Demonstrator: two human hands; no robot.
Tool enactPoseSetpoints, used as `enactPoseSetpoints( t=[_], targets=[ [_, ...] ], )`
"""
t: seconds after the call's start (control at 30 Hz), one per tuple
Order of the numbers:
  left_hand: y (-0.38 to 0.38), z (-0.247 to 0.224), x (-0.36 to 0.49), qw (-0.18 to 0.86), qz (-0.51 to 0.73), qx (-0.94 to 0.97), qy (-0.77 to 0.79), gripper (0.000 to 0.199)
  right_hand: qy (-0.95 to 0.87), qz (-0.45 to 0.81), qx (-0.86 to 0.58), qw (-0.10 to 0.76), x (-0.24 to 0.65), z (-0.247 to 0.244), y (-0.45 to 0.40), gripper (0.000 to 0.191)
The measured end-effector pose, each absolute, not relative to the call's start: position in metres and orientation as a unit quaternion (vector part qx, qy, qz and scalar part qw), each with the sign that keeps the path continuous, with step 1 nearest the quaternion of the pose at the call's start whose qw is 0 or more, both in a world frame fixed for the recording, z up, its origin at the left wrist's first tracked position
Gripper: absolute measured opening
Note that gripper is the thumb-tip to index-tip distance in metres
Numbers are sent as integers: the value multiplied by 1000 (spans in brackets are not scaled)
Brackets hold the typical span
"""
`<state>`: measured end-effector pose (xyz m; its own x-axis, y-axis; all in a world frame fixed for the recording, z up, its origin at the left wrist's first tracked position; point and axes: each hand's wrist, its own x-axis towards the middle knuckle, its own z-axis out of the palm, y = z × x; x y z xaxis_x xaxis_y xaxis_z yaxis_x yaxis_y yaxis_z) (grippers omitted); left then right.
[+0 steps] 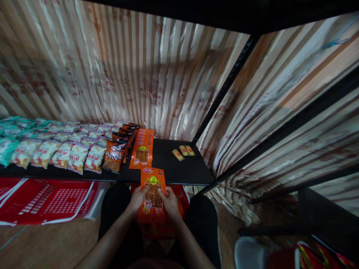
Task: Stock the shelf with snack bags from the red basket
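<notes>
Between my two hands I hold an orange snack packet [153, 179] with a clear window showing brown sticks. My left hand [137, 200] grips its left edge, and my right hand [170, 203] grips the right edge, thumb on the front. The packet's top overlaps the front edge of a black shelf [165, 164]. Just beyond it, similar orange packets [142, 147] lie in a line running to the back. Left of those stand dark orange-and-black snack bags [113, 155]. Below my hands is a red basket [182, 194], mostly hidden by my arms and the packet.
White snack bags [77, 157] and green ones [8, 149] fill the shelf's left. Three small yellow packets [183, 150] lie near its right end. A red basket with white handles [64, 200] is below left. Black metal posts [227, 87] frame striped sheeting [168, 74].
</notes>
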<state>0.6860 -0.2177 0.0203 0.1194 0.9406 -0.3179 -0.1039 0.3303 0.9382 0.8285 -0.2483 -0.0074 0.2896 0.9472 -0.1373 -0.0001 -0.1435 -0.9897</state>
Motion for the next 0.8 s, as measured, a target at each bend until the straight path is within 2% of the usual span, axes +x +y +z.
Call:
enactPoseSetpoints(
  t=[0.2, 0.33, 0.5, 0.63, 0.8],
  targets=[
    [-210, 28, 682, 700, 422, 336, 468, 38, -426, 411, -638, 493, 822, 10, -242, 32],
    [-201, 30, 676, 693, 424, 332, 479, 41, -436, 404, -633, 497, 815, 23, -237, 35],
    [-188, 24, 667, 686, 427, 331, 487, 44, -420, 456, -601, 504, 810, 19, -228, 44],
    [-178, 15, 661, 684, 425, 341, 486, 47, -441, 440, -610, 489, 809, 11, -218, 41],
    [-165, 14, 656, 669, 421, 357, 497, 41, -464, 417, -616, 481, 806, 12, -202, 39]
  ],
)
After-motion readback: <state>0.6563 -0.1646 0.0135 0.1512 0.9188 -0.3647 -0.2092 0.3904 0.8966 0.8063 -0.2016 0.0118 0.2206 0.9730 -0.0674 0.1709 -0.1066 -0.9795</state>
